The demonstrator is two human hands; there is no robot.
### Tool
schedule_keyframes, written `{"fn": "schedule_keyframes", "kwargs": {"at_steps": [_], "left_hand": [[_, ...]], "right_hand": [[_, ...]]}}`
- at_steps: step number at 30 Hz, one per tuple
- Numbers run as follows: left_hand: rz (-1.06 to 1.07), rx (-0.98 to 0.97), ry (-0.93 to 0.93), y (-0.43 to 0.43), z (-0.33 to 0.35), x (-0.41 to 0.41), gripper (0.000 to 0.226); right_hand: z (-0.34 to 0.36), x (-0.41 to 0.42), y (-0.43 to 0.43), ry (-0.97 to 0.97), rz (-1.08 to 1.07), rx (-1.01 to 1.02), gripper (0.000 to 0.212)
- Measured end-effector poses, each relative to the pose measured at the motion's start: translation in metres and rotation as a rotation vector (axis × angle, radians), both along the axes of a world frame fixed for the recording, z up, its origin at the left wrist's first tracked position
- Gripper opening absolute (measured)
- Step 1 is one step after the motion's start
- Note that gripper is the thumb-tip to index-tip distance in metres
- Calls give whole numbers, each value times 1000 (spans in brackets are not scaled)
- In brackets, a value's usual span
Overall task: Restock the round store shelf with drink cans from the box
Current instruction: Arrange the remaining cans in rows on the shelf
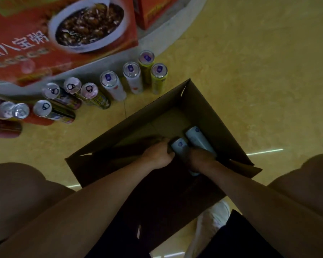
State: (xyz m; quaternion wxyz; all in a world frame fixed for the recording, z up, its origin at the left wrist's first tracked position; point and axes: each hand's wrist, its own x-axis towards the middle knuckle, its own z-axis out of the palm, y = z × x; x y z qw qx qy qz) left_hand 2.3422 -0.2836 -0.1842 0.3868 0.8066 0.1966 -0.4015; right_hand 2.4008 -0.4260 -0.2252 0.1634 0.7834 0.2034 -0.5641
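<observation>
An open brown cardboard box (209,108) stands on the floor between my knees. Two pale blue drink cans lie inside it. My right hand (201,159) grips the nearer pale blue can (180,147), whose bottom end shows below my wrist. The second pale blue can (198,137) lies just to its right. My left hand (158,155) is in the box beside the nearer can, fingers curled at something dark that I cannot make out. The round shelf's grey base (157,34) curves across the top.
Several drink cans stand on the floor along the shelf base, from dark red ones (6,127) at the left to yellow-green ones (158,79) at the right. Red porridge cartons (45,43) sit on the shelf. My white shoe (213,218) is beside the box.
</observation>
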Motion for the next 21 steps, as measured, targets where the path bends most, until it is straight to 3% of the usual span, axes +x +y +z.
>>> {"fn": "schedule_keyframes", "kwargs": {"at_steps": [4,11,14,17,21], "left_hand": [[28,-50,-11,-1,-10,-1,52],[153,-167,114,-2,-38,-7,80],[235,-214,120,0,-32,-5,75],[328,-281,90,8,-20,0,79],[488,-368,-15,20,-3,1,81]], "right_hand": [[4,-12,-9,-131,-163,137,61],[0,-14,-1,-18,-352,174,61],[0,-11,0,8,-373,188,57],[1,-7,1,-4,-427,255,58],[34,0,5,-8,-568,507,77]]}}
